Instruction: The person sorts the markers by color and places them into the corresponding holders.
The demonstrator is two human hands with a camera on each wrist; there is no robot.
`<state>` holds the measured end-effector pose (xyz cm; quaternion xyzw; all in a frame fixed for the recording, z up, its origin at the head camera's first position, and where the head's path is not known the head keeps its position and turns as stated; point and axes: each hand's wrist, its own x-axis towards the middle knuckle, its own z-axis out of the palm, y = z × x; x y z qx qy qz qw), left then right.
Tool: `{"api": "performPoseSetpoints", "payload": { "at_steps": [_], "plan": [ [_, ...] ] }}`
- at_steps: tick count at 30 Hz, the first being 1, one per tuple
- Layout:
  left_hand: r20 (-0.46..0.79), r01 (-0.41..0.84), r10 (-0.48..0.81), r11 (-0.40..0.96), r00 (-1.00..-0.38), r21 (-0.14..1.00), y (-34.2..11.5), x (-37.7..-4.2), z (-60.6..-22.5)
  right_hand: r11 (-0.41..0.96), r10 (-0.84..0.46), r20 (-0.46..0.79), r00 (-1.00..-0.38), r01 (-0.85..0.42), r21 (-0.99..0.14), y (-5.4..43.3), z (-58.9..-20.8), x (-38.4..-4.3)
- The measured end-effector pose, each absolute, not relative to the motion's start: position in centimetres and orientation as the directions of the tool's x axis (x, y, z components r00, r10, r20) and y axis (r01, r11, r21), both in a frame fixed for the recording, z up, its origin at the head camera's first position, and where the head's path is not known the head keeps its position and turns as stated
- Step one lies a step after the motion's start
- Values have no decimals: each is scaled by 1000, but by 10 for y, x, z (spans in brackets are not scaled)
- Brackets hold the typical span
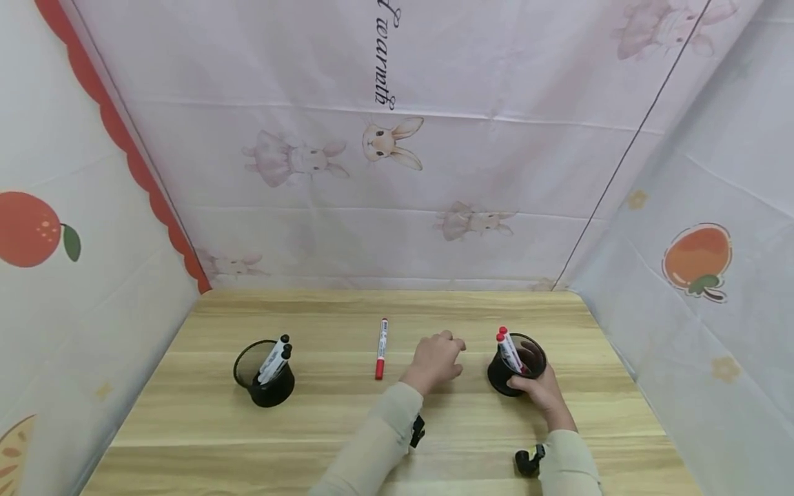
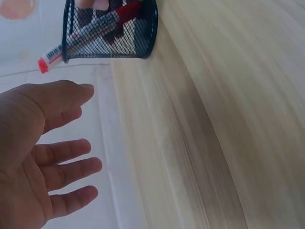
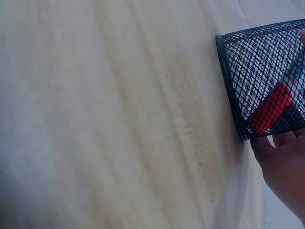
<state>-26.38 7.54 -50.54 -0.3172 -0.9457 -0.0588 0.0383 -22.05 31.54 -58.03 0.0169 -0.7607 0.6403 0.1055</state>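
Note:
My right hand (image 1: 546,393) grips a black mesh pen cup (image 1: 501,382) at the table's right side, with its fingers round the wall. Two red-capped markers (image 1: 510,351) lean inside that cup, their ends above the rim; through the mesh in the right wrist view a red cap (image 3: 271,109) shows near the base. To the cup's left, my left hand (image 1: 434,359) hovers over the table and holds nothing. Its fingers (image 2: 71,171) are spread and slightly bent in the left wrist view. A single red-and-white marker (image 1: 381,348) lies left of that hand.
Another black mesh pen cup (image 1: 273,393) stands at the left of the wooden table (image 1: 248,461), holding black-ended white markers (image 1: 273,362). Printed cloth walls (image 1: 347,248) enclose the table at the back and both sides.

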Motion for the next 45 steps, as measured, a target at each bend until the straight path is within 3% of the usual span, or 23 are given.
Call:
{"api": "performPoseSetpoints", "payload": {
  "at_steps": [10,28,38,45],
  "plan": [
    [105,557,551,829,-828,41,63,-268,-510,192,112,137,-984,-113,-975,317,-580,-220],
    [75,471,465,865,-882,175,38,-280,-523,186,112,137,-984,-115,-976,316,-579,-219],
    [89,430,421,873,-903,232,27,-286,-536,131,63,291,-955,-281,-951,317,-584,-219],
    [91,405,395,887,-914,224,20,-286,-536,191,108,156,-982,-134,-972,316,-578,-219]
  ]
}}
